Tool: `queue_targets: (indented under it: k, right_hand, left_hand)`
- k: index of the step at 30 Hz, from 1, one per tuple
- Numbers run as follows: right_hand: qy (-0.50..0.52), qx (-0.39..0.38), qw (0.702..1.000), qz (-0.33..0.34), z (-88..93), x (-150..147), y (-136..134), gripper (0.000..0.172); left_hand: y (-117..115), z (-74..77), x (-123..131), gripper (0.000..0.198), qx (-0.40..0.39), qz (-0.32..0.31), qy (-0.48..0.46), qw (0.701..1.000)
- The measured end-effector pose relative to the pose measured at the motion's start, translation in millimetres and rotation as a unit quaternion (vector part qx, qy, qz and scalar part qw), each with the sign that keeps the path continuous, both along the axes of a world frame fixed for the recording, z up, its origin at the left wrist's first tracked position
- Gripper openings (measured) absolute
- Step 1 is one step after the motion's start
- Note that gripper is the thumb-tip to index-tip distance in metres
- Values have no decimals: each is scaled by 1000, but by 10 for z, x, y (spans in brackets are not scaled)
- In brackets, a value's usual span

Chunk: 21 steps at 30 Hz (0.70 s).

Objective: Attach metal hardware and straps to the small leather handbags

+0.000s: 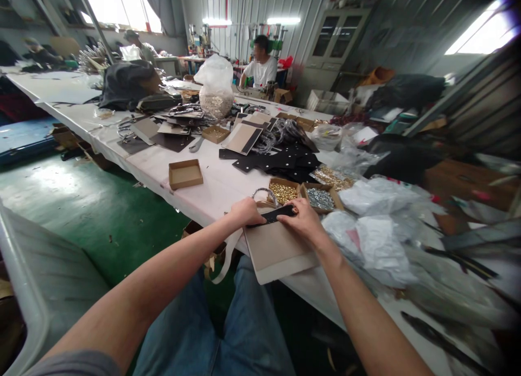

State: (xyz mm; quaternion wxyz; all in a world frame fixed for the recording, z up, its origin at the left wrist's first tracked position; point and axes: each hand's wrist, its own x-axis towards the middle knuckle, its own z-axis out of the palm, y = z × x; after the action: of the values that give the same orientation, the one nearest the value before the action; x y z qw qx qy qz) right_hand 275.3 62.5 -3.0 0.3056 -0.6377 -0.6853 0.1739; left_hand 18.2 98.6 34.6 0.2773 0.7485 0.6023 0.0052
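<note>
A beige flat panel [280, 251] with a black strip [271, 215] along its far edge lies at the table's front edge and juts over my lap. My left hand [245, 211] is closed on the strip's left end, thumb on top. At the right end my right hand [303, 217] grips the same edge between thumb and fingers. Just beyond the hands a grey twisted loop [264, 193] stands up from the panel. Close behind are a small box of gold-coloured metal pieces [284, 192] and a box of silver-coloured ones [321, 198].
An open cardboard box [185, 175] sits to the left on the white table [215, 199]. Black strips with holes [280, 161] and stacked panels [244, 136] lie farther back. Crumpled plastic bags [378, 240] crowd the right side. A person [262, 67] sits across the table.
</note>
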Motion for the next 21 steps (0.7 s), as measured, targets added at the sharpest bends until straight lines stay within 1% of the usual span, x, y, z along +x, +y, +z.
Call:
queue_targets:
  k: [2,4,6,8,10,12,14,16,19,21]
  right_hand:
    - [20,-30,999,-7,13,4,-41,41]
    - [80,-83,993,-23,-13,25,-90,43]
    - [166,-138,974,-62,-72,45,-145,48]
    - [233,-168,953,-100,-137,53,-195,53]
    - [268,-175,940,-116,-179,49,-226,58]
    - [288,-172,935,-118,-183,47,-227,69]
    - [303,-167,931,-116,-164,55,-204,83]
    - [315,-162,928,-111,-152,72,-172,93]
    - [343,-158,920,-104,-184,101,-141,99]
    - [351,-155,917,-105,-228,115,-139,102]
  left_hand:
    - [-10,-11,12,77,6,8,-11,1000]
    - [8,-17,44,77,8,10,-19,1000]
    - [60,-23,79,80,7,4,-24,1000]
    - [130,-43,97,84,3,-2,-33,999]
    - [189,-87,87,88,-5,1,-59,998]
    - [220,-155,52,88,-7,6,-99,995]
    - [225,-232,12,84,7,-1,-136,991]
    - [228,-298,-16,80,21,-14,-156,987]
    - [263,-346,-11,82,26,-30,-172,984]
    - [294,-345,14,91,25,-43,-191,980]
